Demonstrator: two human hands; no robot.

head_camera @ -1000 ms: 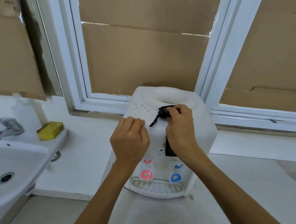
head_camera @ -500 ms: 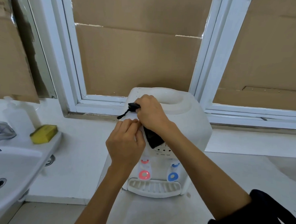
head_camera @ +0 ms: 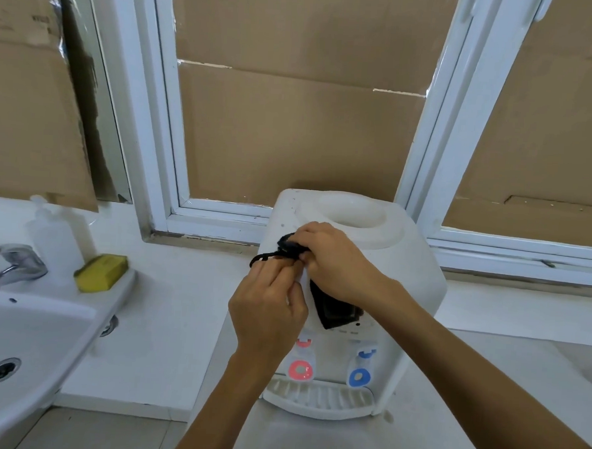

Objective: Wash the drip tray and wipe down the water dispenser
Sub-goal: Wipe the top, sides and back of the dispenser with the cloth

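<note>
a white water dispenser (head_camera: pixel 381 270) stands on a pale ledge (head_camera: pixel 179 321) below a white-framed window (head_camera: pixel 154 148) backed with brown cardboard (head_camera: pixel 293 121). its drip tray (head_camera: pixel 316 398) sits in place at the front foot, under the red and blue taps. the right hand (head_camera: pixel 337 261) grips a black cloth (head_camera: pixel 331 312) against the dispenser's top left front edge. the left hand (head_camera: pixel 269 305), fingers curled, pinches the cloth's edge just beside it. at the left, a sink (head_camera: pixel 42 331) carries a yellow sponge (head_camera: pixel 101 272) on its back right corner.
</note>
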